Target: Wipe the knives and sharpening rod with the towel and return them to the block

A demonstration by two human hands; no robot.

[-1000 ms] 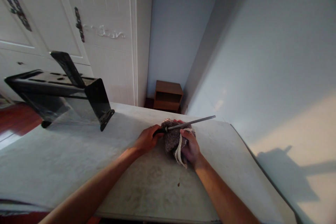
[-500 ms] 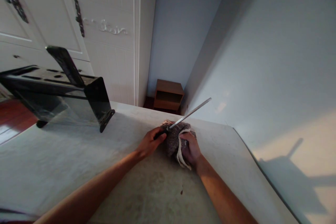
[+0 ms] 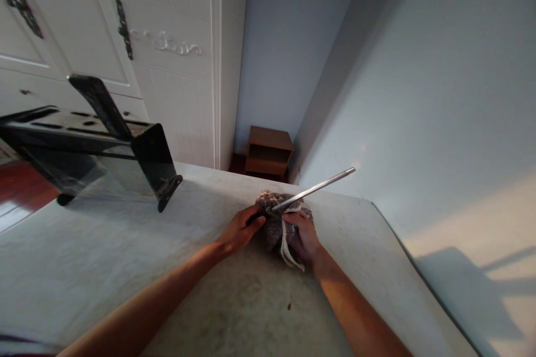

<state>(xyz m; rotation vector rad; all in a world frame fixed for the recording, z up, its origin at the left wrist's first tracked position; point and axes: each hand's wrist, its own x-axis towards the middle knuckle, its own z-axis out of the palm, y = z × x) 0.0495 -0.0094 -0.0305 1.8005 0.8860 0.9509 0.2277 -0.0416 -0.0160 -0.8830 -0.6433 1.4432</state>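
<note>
My left hand point(image 3: 242, 230) is closed on the dark handle of a long metal rod point(image 3: 318, 187), perhaps a knife sharpener. The rod slants up to the right, past the far edge of the table. My right hand point(image 3: 305, 234) grips a bunched grey-brown cloth point(image 3: 274, 230) with a pale edge strip, right beside the rod's base. Part of the cloth lies behind and under the rod. The handle is mostly covered by my left fingers.
A black knife block point(image 3: 153, 164) with clear sides and one black handle point(image 3: 103, 109) stands on the pale table point(image 3: 201, 301) at the left. Beyond are white cabinets point(image 3: 180, 89), a small brown shelf point(image 3: 270, 136) and a wall at the right.
The rod has tilted lower and its tip has swung to the right. My right fingertips have shifted slightly left with the cloth's edge. My left hand has hardly moved.
</note>
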